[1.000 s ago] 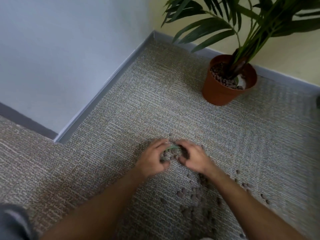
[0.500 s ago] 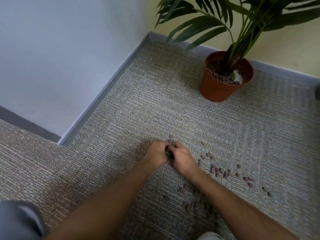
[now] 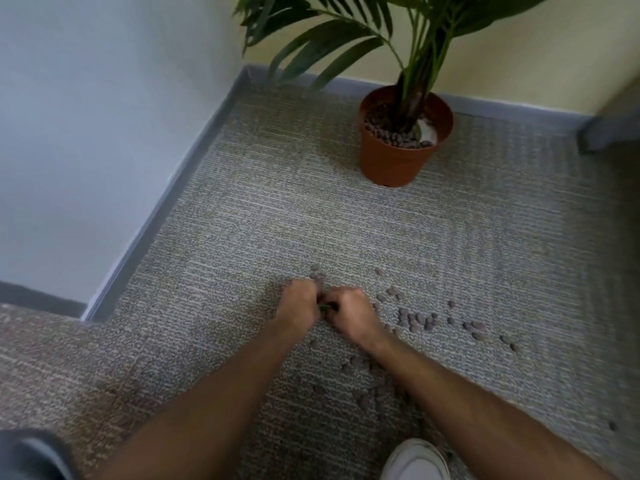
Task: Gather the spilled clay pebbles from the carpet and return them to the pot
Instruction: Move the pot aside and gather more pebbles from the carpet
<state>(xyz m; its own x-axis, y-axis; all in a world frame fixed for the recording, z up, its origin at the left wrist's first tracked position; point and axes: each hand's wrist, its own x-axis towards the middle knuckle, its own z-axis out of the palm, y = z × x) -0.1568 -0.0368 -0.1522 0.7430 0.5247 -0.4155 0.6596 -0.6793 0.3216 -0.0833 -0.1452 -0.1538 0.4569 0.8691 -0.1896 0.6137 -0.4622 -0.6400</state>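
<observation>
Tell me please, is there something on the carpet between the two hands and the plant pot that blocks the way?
Nothing visible does. Between the left hand, the right hand and the pot lies only bare carpet. The pebbles lie to the right of the hands. The palm fronds hang over part of the pot.

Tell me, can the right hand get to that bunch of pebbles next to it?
Probably yes. The right hand sits just left of the pebble cluster on the carpet, with only bare carpet between. It is pressed against the left hand, so it would need to let go first.
</observation>
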